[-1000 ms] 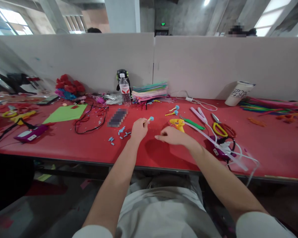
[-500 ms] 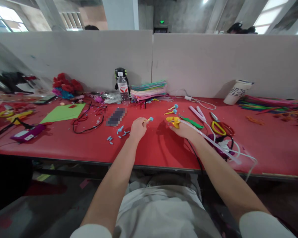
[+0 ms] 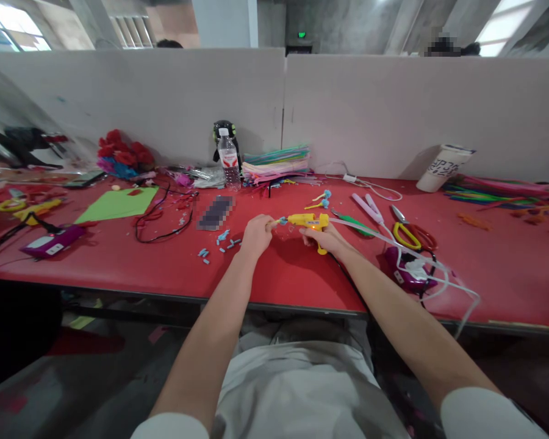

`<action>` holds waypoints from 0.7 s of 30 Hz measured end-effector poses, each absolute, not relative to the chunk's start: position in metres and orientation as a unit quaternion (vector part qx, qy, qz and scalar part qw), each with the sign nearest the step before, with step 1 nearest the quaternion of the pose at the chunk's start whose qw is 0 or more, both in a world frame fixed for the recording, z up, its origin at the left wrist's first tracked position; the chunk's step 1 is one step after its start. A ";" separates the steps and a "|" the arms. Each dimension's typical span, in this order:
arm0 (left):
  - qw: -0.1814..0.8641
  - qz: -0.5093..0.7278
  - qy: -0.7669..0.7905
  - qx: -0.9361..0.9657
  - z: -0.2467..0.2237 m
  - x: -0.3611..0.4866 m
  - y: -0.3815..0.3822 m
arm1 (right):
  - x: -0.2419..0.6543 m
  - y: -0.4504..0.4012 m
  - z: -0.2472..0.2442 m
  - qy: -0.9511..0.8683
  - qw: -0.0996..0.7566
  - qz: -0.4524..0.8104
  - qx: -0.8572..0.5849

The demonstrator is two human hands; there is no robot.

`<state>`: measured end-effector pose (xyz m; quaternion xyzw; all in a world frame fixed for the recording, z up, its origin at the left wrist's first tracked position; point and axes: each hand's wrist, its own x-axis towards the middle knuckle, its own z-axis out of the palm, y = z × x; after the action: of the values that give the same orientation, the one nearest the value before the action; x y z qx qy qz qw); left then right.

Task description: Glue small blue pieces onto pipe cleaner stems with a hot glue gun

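A yellow glue gun (image 3: 308,221) is gripped by my right hand (image 3: 324,236), its nozzle pointing left and a long clear glue stick trailing from its back. My left hand (image 3: 257,236) pinches a small yellow-stemmed piece with a blue fuzzy tip (image 3: 282,221). The nozzle is at that blue tip; whether they touch I cannot tell. Two similar blue-tipped pieces (image 3: 324,199) lie just behind the glue gun. Several short blue bits (image 3: 224,236) are scattered left of my left hand.
Green-handled tweezers (image 3: 354,224), a pink styling iron (image 3: 368,209), scissors (image 3: 406,235) and a purple power box (image 3: 405,271) with cables lie to the right. A water bottle (image 3: 229,161) and bundled pipe cleaners (image 3: 277,166) stand by the partition. A phone (image 3: 216,213) lies left.
My right hand has lifted and turned the glue gun, bringing its nozzle leftward to the blue tip. My left hand stays nearly in place, still holding its piece.
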<state>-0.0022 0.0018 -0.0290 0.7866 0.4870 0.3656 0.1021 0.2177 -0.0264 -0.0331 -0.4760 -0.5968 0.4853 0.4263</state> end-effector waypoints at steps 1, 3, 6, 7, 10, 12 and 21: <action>0.104 0.367 0.486 0.787 -0.029 -0.002 0.001 | 0.218 -0.026 -0.034 -0.600 0.427 0.481 -0.476; 0.107 0.367 0.486 0.786 -0.028 -0.002 0.001 | 0.219 -0.026 -0.035 -0.602 0.427 0.476 -0.478; 0.109 0.369 0.484 0.786 -0.029 -0.002 0.001 | 0.219 -0.026 -0.034 -0.604 0.419 0.479 -0.481; 0.109 0.369 0.483 0.786 -0.029 -0.002 0.002 | 0.219 -0.027 -0.034 -0.605 0.416 0.479 -0.481; 0.111 0.373 0.480 0.786 -0.030 -0.002 0.002 | 0.218 -0.028 -0.032 -0.616 0.411 0.471 -0.479; 0.110 0.374 0.481 0.785 -0.030 -0.002 0.002 | 0.217 -0.029 -0.031 -0.620 0.409 0.464 -0.483; 0.110 0.362 0.491 0.784 -0.029 -0.001 0.002 | 0.216 -0.031 -0.024 -0.634 0.392 0.454 -0.488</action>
<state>-0.0012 0.0023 -0.0285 0.7843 0.4912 0.3625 0.1103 0.2162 -0.0314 -0.0242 -0.4884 -0.6336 0.4540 0.3924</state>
